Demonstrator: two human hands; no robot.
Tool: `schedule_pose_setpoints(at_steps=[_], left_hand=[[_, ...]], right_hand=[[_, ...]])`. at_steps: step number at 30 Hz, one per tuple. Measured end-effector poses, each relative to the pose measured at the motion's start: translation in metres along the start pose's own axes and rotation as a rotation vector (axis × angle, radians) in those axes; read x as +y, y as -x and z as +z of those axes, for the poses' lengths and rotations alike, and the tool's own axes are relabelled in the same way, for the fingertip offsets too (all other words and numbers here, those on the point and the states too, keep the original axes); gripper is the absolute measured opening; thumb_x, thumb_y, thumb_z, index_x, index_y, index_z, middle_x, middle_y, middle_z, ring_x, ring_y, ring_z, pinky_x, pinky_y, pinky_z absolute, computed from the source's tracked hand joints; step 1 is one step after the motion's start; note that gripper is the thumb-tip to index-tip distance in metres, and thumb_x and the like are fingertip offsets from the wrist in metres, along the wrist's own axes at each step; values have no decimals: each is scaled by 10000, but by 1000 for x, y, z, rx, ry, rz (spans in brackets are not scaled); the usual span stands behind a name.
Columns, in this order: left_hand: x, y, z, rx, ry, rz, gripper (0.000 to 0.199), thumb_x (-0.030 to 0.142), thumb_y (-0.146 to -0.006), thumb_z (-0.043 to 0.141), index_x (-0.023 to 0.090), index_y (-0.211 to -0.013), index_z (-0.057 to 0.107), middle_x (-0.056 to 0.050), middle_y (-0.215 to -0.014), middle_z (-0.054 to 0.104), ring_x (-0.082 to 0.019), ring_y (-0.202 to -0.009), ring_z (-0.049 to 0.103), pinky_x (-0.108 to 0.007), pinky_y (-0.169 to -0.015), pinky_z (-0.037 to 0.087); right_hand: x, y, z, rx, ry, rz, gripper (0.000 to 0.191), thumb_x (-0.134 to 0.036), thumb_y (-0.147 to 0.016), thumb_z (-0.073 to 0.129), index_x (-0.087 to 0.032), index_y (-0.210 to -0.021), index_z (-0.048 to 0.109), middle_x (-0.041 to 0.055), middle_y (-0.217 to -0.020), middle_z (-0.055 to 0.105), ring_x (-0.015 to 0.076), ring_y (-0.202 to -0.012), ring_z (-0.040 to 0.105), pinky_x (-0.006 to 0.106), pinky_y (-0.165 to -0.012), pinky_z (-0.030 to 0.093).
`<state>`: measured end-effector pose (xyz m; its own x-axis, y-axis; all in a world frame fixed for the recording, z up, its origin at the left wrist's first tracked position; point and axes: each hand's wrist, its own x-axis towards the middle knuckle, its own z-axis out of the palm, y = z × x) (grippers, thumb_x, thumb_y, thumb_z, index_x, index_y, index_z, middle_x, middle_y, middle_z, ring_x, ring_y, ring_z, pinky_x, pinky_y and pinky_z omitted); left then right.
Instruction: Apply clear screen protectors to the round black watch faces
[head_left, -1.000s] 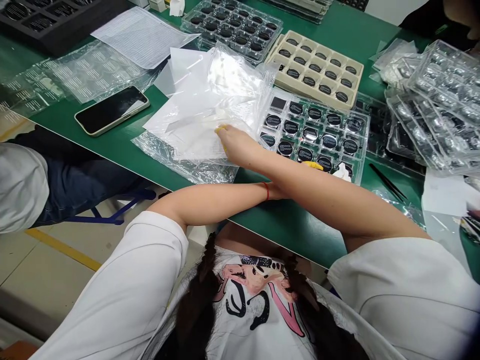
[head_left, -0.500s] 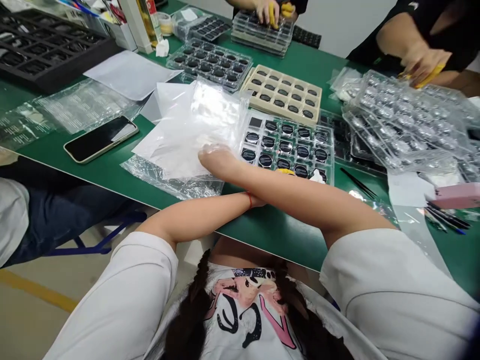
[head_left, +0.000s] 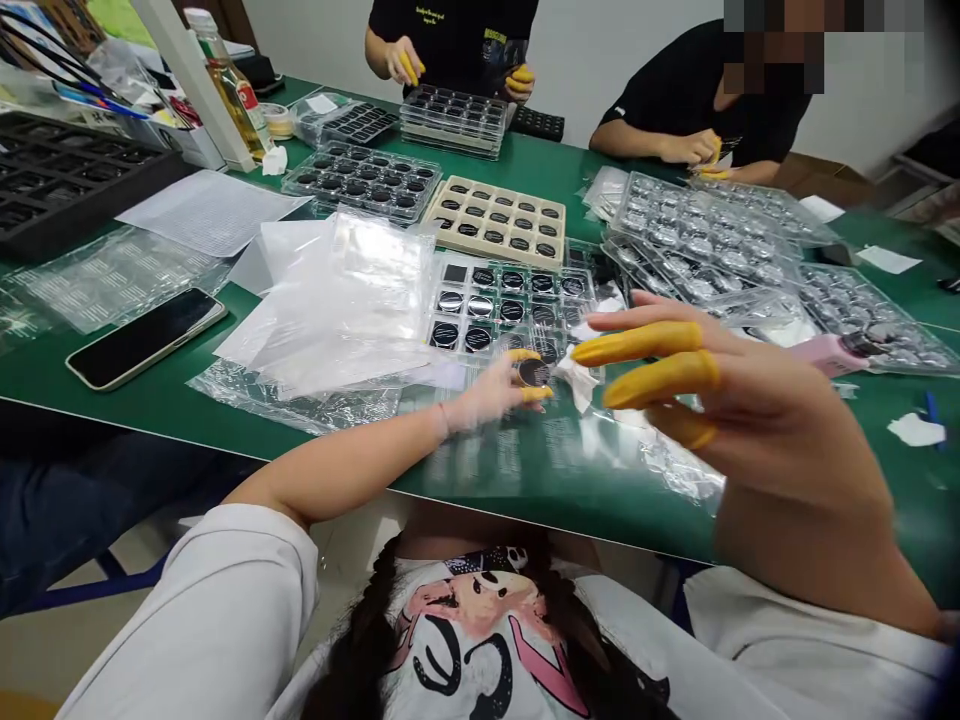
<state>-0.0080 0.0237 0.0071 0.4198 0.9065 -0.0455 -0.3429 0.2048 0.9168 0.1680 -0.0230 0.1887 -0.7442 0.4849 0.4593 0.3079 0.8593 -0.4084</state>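
The person's left forearm (head_left: 352, 455) reaches forward and to the right from a short white sleeve, elbow only slightly bent. The left hand (head_left: 487, 390), a little blurred, has yellow-covered fingers (head_left: 531, 394) bent in a pinching grip. Well apart from it and nearer the viewpoint, the right hand (head_left: 765, 400) is raised, digits pointing left and loosely parted, three covered in yellow, the topmost bare. The right elbow is sharply bent.
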Motion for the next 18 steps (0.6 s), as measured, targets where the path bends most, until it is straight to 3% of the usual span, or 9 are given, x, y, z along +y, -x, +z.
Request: schedule_pose_setpoints(at_steps=[2,4,6,10,14,18], left_hand=[[5,2,4,-18,12,-25,674,352,-716,855,208,-1244,462,-46,-919,727,-195,-741,733,-428,-798,630],[12,6,7,-3,40,-17,664,431,-781,809,230,-1271,408,-95,-1095,738,-206,-780,768,-363,-742,628],[18,11,9,52,78,20,694,488,-808,775,268,-1312,352,-108,-1242,710,-217,-790,783,-322,-668,625],[24,17,10,146,70,61,736,501,-785,793,325,-1317,315,-62,-1369,657,-194,-762,786,-302,-617,648],[19,18,13,148,-42,133,740,435,-750,843,350,-1301,355,-45,-1337,663,-201,-743,788,-298,-575,651],[16,20,21,166,-118,171,723,362,-695,894,308,-1227,408,-20,-1115,728,-185,-713,785,-284,-634,666]], right_hand=[[23,22,-18,45,-154,77,232,-149,-939,584,-355,-939,693,11,-1239,722,150,-1373,556,363,-1236,392],[51,40,-22,77,-324,139,170,-241,-945,621,-354,-867,722,11,-1278,710,168,-1391,541,376,-1202,439],[79,56,-15,88,-455,226,141,-361,-920,682,-335,-793,735,10,-1296,707,206,-1377,557,433,-1202,442],[121,80,9,121,-634,447,281,-518,-782,805,-258,-710,728,41,-1330,690,276,-1326,596,541,-1240,366],[139,88,32,126,-810,585,326,-493,-694,874,-212,-682,709,66,-1330,683,267,-1232,650,535,-1182,430],[145,89,44,162,-920,622,356,-489,-658,894,-195,-678,695,78,-1349,667,249,-1167,672,518,-1106,501]])
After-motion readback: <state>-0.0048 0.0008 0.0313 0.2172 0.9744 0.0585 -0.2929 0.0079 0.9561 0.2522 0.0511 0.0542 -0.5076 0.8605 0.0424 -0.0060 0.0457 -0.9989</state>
